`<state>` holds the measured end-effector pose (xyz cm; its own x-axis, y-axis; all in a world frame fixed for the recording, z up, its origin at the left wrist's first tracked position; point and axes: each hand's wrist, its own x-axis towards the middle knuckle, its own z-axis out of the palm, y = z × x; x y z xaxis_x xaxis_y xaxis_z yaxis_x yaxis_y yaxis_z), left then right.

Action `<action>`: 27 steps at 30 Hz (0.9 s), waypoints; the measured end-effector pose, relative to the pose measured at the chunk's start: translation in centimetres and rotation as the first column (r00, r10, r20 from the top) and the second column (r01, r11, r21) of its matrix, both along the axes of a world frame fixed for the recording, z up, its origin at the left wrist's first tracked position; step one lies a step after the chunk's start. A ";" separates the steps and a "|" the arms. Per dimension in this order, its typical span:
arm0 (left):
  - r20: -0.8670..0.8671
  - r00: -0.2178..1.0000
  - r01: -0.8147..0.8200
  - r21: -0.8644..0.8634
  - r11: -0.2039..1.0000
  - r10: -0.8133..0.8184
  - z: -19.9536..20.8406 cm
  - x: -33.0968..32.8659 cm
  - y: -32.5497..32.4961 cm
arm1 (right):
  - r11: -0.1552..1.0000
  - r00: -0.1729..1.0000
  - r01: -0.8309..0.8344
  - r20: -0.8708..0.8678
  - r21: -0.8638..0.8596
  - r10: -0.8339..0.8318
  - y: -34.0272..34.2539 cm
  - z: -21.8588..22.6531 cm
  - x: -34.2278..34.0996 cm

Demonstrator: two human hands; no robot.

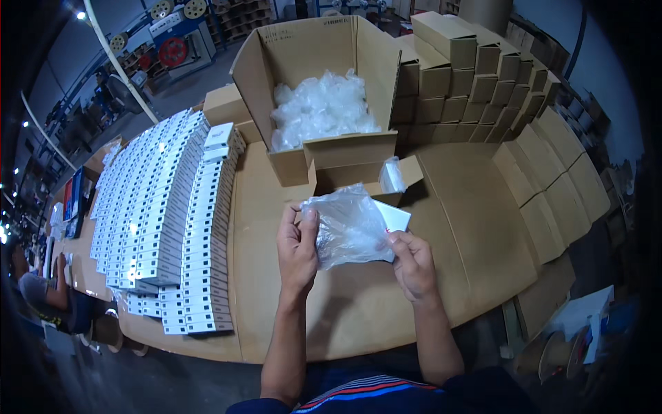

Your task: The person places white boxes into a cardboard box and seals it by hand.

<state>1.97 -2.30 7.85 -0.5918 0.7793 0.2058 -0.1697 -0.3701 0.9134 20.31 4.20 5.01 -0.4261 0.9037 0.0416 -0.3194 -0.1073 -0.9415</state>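
Observation:
A clear plastic bag (348, 228) is stretched between my two hands above the table. My left hand (298, 243) pinches its left edge between thumb and fingers. At the bag's right side, my right hand (412, 261) grips a flat white box (394, 217) together with the plastic; the box lies partly behind or inside the bag, I cannot tell which. Just beyond stands an open small cardboard carton (345, 172) with its flaps up. One bagged white box (392, 176) sits at that carton's right end.
Long stacked rows of white boxes (148, 207) fill the table's left side. A large open carton (310, 52) of crumpled clear bags (321, 107) stands at the back. Stacked brown cartons (476, 90) rise at back right, with open cartons (552, 183) below. A person (52, 293) sits at far left.

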 end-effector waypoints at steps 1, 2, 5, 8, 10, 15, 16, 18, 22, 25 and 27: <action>0.017 0.999 0.049 -0.023 0.999 -0.049 -0.4 0.5 -0.8 | 1.000 0.998 -0.017 -0.064 0.018 0.018 -0.2 -0.4 0.4; 0.040 0.994 0.099 -0.034 0.994 -0.098 -0.9 0.5 -1.8 | 0.993 0.993 -0.089 -0.078 -0.073 0.083 -0.3 0.1 0.2; -0.110 0.975 0.176 -0.152 0.973 -0.193 -2.3 0.5 -3.7 | 0.977 0.977 -0.212 0.004 -0.031 0.212 0.2 -1.3 0.4; -0.290 0.956 0.005 -0.137 0.991 -0.045 -4.1 -0.1 -5.2 | 0.928 0.967 -0.241 -0.148 -0.285 0.206 0.0 -2.2 1.0; -0.809 0.560 -0.256 0.037 0.966 0.180 -4.7 -1.9 -6.0 | 0.818 0.939 -0.300 -0.302 -0.491 0.163 -0.4 -3.0 1.3; -0.994 0.074 -0.076 0.072 0.995 0.078 -0.6 -0.6 -6.2 | 0.656 0.872 -0.443 -0.463 -0.611 0.158 -2.7 -3.9 1.3; -0.990 0.135 0.009 0.034 0.999 0.032 -0.7 -0.7 -6.1 | 0.671 0.883 -0.432 -0.434 -0.603 0.179 -2.7 -5.1 1.6; -0.971 0.237 0.051 -0.026 0.998 -0.037 -0.9 -0.6 -6.0 | 0.730 0.904 -0.401 -0.367 -0.553 0.218 -3.1 -4.7 2.4; -0.661 0.749 -0.057 -0.121 0.991 -0.037 -3.9 0.7 -6.7 | 0.946 0.992 -0.127 -0.027 -0.298 0.125 -4.1 -5.5 4.0; -0.399 0.917 -0.061 -0.181 0.982 -0.016 -5.4 1.9 -7.3 | 0.989 0.990 -0.139 0.017 0.043 0.138 -3.7 -6.1 5.2; -0.454 0.890 -0.054 -0.188 0.981 -0.038 -5.3 2.3 -7.4 | 0.972 0.998 -0.061 0.038 0.227 0.054 -4.5 -5.2 4.5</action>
<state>4.26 -9.69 2.57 -0.4762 0.8262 0.3011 0.2823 -0.1807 0.9422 24.84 -0.28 -0.19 -0.4813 0.8460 0.2295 -0.2891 0.0940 -0.9527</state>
